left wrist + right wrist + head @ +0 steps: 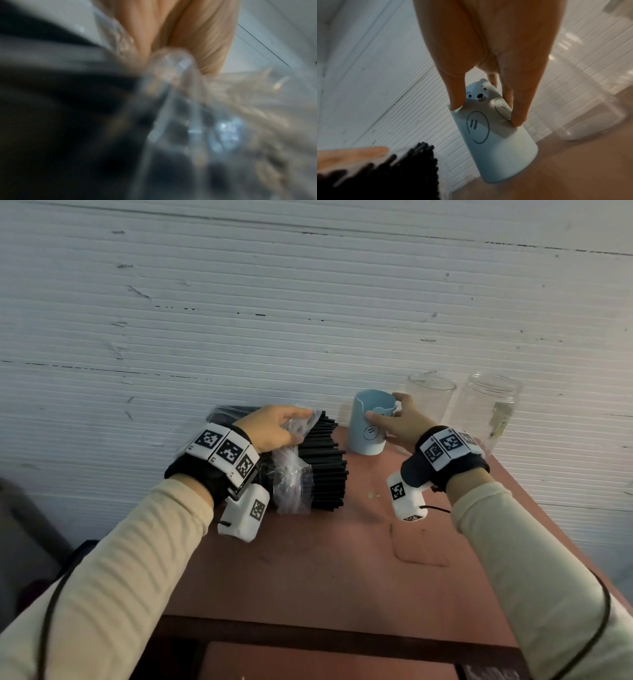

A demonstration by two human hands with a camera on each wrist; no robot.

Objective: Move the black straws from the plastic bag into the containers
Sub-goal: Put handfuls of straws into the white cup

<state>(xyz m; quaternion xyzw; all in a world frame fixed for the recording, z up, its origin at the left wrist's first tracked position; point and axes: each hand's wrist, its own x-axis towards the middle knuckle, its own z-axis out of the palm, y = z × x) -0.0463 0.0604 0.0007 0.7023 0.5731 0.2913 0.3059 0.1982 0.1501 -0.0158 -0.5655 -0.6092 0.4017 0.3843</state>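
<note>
Both forearms, in cream ribbed sleeves with marker-covered wristbands, reach forward over the reddish-brown table (342, 577) toward its far edge at the white ribbed wall (308, 302). The left hand (274, 428) lies palm down on the bag (291, 477), fingers curled into a grasp on the crumpled clear plastic; the left wrist view is blurred but shows plastic bunched at the fingers (171, 33). The bag lies on its side near the far left corner, and the straws (323, 463) stick out of its open end as a thick black bundle, their cut ends facing right toward the cup (370, 426). The right hand (399, 422) grips that pale blue cup near its top, thumb (455, 94) on the near side by the rim and the other fingers on the opposite side. In the right wrist view the cup looks tilted, its base on the table just beside the straw ends. It carries a white bear figure (479, 93) with a drawn face, and two drawn circles with short strokes inside; no words are legible. Right of the cup, along the far edge, stand a clear tumbler (430, 402) and a clear jar (486, 409), which bears a small label too blurred to read.
</note>
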